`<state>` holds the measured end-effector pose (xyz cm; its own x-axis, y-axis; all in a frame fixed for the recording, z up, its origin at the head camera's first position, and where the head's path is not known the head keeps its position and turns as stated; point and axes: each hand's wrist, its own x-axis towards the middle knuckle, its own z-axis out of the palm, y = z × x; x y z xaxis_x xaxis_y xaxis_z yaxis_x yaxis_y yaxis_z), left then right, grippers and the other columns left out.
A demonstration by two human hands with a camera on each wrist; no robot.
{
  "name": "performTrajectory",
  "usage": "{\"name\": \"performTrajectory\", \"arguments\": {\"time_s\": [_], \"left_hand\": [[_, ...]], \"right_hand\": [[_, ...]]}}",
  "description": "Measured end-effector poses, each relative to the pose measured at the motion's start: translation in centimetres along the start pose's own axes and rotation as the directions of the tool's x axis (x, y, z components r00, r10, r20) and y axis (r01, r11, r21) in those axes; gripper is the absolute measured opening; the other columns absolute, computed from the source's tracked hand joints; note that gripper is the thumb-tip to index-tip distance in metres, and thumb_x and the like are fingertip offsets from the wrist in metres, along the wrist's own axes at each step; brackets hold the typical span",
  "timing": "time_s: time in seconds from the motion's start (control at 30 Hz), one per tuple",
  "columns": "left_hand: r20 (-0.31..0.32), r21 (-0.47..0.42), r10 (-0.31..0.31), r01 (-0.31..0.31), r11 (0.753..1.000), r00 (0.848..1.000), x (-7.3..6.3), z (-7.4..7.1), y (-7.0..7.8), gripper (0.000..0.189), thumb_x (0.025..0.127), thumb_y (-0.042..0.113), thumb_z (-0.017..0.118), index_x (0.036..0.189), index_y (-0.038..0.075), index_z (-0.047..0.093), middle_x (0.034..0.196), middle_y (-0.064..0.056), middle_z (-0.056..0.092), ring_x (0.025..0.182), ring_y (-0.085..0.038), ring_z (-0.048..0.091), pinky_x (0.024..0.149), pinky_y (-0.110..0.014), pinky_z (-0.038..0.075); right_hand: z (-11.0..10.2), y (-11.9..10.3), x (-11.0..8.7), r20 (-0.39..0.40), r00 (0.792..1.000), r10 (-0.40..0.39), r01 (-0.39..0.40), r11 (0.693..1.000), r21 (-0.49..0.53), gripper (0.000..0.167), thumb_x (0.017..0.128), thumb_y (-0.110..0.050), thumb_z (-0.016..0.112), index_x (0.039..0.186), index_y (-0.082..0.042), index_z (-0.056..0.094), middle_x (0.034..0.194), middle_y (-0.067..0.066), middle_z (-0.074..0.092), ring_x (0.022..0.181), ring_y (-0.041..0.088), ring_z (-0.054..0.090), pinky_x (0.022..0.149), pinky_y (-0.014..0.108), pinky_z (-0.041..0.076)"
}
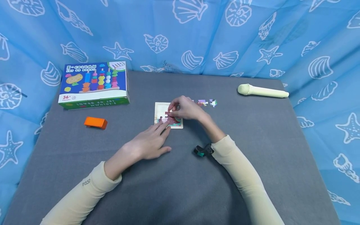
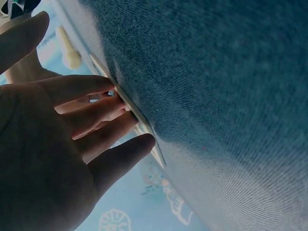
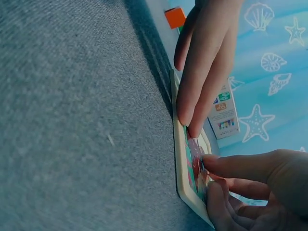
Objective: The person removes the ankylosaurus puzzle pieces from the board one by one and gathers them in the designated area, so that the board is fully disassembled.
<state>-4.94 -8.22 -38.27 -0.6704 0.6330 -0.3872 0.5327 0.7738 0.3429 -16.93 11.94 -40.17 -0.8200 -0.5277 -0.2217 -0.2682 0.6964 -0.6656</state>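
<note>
A big blue curtain (image 1: 208, 37) with white seashells and starfish hangs behind my table (image 1: 157, 193), which has a gray cloth on it. My long, pale yellow sleeves reach across it, the left sleeve (image 1: 81, 193) and the right sleeve (image 1: 244, 175). At the back on the left sits a bead set box (image 1: 94, 86), blue, white and green, with "36+" on its front.

My left hand (image 1: 149, 142) is spread flat with its fingers out straight. It has hold of nothing, but its fingertips touch the near left side of the puzzle board. My right hand (image 1: 187, 108) is over the board, thumb and finger nearly closed, and they pinch a dark red puzzle piece.

A pale yellow microphone (image 1: 262, 91) lies far over on the right. The small wooden puzzle board (image 1: 161, 107) lies flat in the middle, in front of me. Some of its picture is filled in along the near side. A black gadget (image 1: 204, 151) sticks out by my right cuff. An orange block (image 1: 96, 122) lies in front of the box. The smallest things are the loose puzzle pieces (image 1: 213, 103), in a short row just right of my right hand.
</note>
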Motion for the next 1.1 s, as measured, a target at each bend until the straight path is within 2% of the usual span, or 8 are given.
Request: {"name": "performTrajectory", "arguments": {"time_s": [0.27, 0.57, 0.63, 0.87, 1.1], "left_hand": [[-0.020, 0.015, 0.003, -0.002, 1.000, 1.000, 0.0, 0.1, 0.0, 0.081, 0.111, 0.048, 0.058, 0.168, -0.003, 0.032, 0.182, -0.022, 0.019, 0.170, -0.043, 0.019, 0.136, -0.060, 0.028], [-0.034, 0.020, 0.013, -0.012, 1.000, 0.999, -0.1, 0.2, 0.0, 0.081, 0.111, 0.047, 0.060, 0.167, -0.004, 0.034, 0.181, -0.022, 0.022, 0.169, -0.044, 0.021, 0.136, -0.059, 0.029], [-0.027, 0.018, 0.010, -0.010, 1.000, 1.000, -0.1, 0.1, 0.0, 0.081, 0.111, 0.047, 0.059, 0.168, -0.004, 0.033, 0.181, -0.022, 0.021, 0.169, -0.044, 0.020, 0.136, -0.059, 0.028], [-0.003, 0.008, -0.008, 0.008, 1.000, 1.000, 0.0, 0.1, 0.0, 0.081, 0.111, 0.048, 0.058, 0.169, -0.002, 0.031, 0.183, -0.021, 0.016, 0.170, -0.042, 0.017, 0.138, -0.057, 0.025], [0.000, -0.003, -0.013, 0.013, 1.000, 1.000, 0.0, 0.1, 0.1, 0.081, 0.112, 0.048, 0.058, 0.170, -0.001, 0.030, 0.183, -0.020, 0.013, 0.171, -0.042, 0.015, 0.138, -0.057, 0.024]], "right_hand": [[0.1, -0.1, -0.2, -0.007, 0.999, -0.033, 0.033, 0.999, 0.028, 0.019, 0.095, -0.015, 0.083, 0.109, -0.005, 0.074, 0.098, 0.008, 0.074, 0.083, 0.016, 0.065, 0.074, 0.024, 0.052], [0.0, 0.4, -1.2, -0.035, 0.995, -0.094, 0.099, 0.977, 0.189, 0.016, 0.096, -0.004, 0.079, 0.109, -0.004, 0.071, 0.099, 0.011, 0.076, 0.090, 0.018, 0.073, 0.081, 0.026, 0.059], [-0.2, 0.5, -1.6, -0.044, 0.995, -0.091, 0.098, 0.969, 0.225, 0.016, 0.096, -0.004, 0.079, 0.109, -0.004, 0.071, 0.099, 0.011, 0.076, 0.090, 0.018, 0.073, 0.082, 0.026, 0.060], [-1.5, 1.3, -3.4, -0.060, 0.996, -0.062, 0.078, 0.949, 0.304, 0.016, 0.096, -0.001, 0.079, 0.110, -0.002, 0.072, 0.098, 0.014, 0.074, 0.083, 0.017, 0.071, 0.070, 0.024, 0.056], [-3.4, 3.0, -5.3, -0.046, 0.999, -0.021, 0.035, 0.941, 0.338, 0.018, 0.098, 0.002, 0.076, 0.115, 0.003, 0.071, 0.101, 0.020, 0.074, 0.083, 0.017, 0.075, 0.079, 0.039, 0.067]]}}
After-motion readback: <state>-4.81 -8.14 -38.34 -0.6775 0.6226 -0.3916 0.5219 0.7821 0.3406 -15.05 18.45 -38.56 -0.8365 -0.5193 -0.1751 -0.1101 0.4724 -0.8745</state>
